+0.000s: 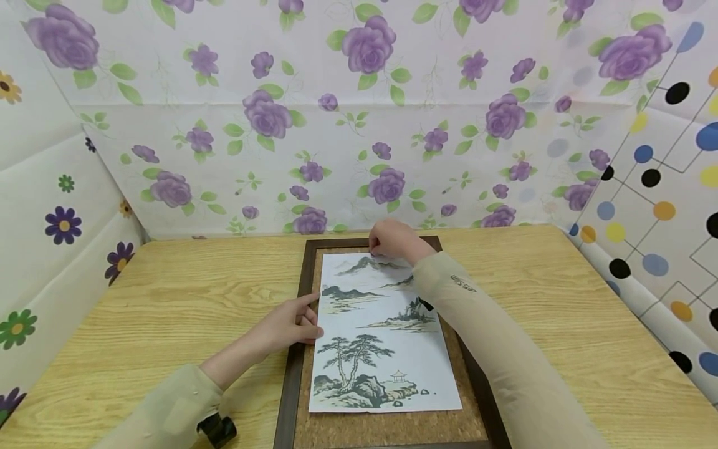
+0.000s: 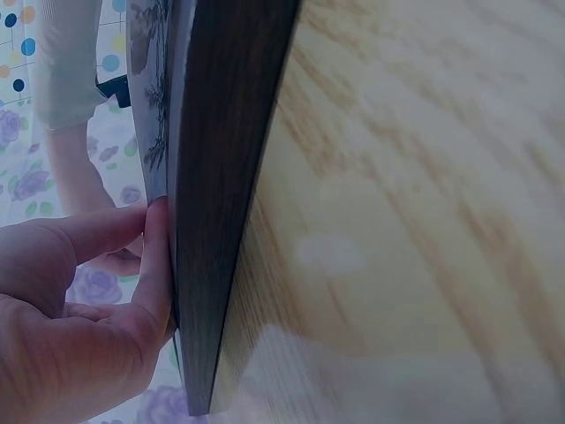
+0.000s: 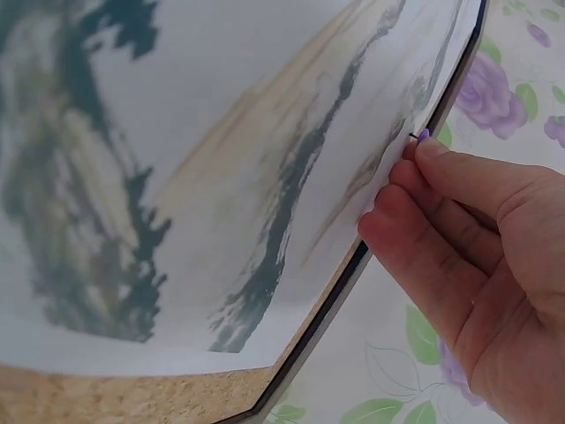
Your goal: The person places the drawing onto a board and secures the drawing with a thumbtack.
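A sheet printed with an ink landscape of mountains and pines (image 1: 387, 374) lies on a cork board (image 1: 359, 429) with a dark brown frame (image 1: 287, 399). My right hand (image 1: 392, 239) is at the sheet's top edge. In the right wrist view, its thumb and forefinger pinch a small purple push pin (image 3: 423, 136), its dark needle pointing at the paper. My left hand (image 1: 291, 325) reaches over the frame's left side. Its fingertips touch the sheet's left edge, as the left wrist view of the left hand (image 2: 97, 291) shows from low beside the frame (image 2: 216, 203).
The framed board lies on a wood-grain table (image 1: 213, 293). A floral cloth wall (image 1: 348, 143) rises behind the table's back edge, with patterned sheets on the left (image 1: 50, 262) and right (image 1: 645, 237). Dark wrist straps (image 1: 217, 430) sit over beige sleeves.
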A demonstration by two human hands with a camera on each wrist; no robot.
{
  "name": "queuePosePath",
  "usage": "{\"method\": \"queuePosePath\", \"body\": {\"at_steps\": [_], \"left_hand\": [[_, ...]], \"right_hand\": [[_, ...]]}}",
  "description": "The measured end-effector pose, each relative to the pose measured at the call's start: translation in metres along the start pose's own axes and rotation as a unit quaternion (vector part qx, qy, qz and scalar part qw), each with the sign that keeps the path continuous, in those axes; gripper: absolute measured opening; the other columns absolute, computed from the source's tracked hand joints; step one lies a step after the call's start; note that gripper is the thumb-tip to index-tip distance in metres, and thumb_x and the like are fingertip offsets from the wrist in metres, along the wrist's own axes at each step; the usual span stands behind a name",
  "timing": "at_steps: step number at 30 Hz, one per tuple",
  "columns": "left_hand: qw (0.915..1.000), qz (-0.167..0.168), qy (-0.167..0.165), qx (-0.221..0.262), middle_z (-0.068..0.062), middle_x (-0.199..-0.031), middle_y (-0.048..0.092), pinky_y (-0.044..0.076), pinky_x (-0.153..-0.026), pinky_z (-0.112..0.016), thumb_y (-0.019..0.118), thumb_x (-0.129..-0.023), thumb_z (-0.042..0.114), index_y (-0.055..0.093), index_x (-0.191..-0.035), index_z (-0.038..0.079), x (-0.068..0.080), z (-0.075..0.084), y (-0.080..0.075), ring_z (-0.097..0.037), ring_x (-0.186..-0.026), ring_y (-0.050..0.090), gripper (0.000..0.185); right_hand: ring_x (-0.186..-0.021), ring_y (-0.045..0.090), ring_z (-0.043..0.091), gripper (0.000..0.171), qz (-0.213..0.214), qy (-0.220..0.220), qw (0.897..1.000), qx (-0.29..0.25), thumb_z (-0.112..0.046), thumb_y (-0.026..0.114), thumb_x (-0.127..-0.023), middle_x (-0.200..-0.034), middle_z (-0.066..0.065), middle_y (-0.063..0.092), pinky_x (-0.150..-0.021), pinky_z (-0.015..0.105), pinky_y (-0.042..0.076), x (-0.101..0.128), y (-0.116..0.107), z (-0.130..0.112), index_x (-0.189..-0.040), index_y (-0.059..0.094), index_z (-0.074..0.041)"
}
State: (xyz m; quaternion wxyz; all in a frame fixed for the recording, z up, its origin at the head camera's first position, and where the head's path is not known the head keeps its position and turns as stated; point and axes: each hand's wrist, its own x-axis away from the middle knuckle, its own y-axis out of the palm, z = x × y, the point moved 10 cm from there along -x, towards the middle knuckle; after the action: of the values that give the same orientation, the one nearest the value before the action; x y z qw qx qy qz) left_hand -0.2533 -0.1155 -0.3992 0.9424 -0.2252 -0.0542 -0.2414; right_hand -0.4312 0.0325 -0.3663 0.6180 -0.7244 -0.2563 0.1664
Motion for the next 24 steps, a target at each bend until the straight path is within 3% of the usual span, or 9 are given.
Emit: {"method": "queuePosePath", "body": {"at_steps": [12,24], "left_hand": [[1.0000,0.001,0.001,-0.002,-0.011,-0.096,0.060,0.061,-0.080,-0.033,0.065,-0.093,0.006,0.019,-0.156,-0.004,-0.0003,-0.0014,-0.0003,-0.015,-0.084,0.065,0.079],[0.9999,0.007,0.001,-0.009,-0.012,-0.097,0.061,0.061,-0.079,-0.032,0.066,-0.093,0.007,0.020,-0.156,-0.002,-0.0003,-0.0022,-0.0009,-0.015,-0.082,0.065,0.079]], "right_hand": [[-0.084,0.066,0.016,0.011,-0.008,0.003,1.000,0.009,-0.015,0.069,-0.093,-0.089,-0.001,0.075,-0.079,0.032,0.057,-0.0028,-0.0002,-0.0024,-0.088,0.078,-0.016],[-0.071,0.060,0.014,0.018,0.003,0.008,1.000,0.027,-0.013,0.065,-0.095,-0.081,-0.001,0.072,-0.065,0.029,0.051,-0.0056,0.0007,-0.0092,-0.082,0.076,-0.016]]}}
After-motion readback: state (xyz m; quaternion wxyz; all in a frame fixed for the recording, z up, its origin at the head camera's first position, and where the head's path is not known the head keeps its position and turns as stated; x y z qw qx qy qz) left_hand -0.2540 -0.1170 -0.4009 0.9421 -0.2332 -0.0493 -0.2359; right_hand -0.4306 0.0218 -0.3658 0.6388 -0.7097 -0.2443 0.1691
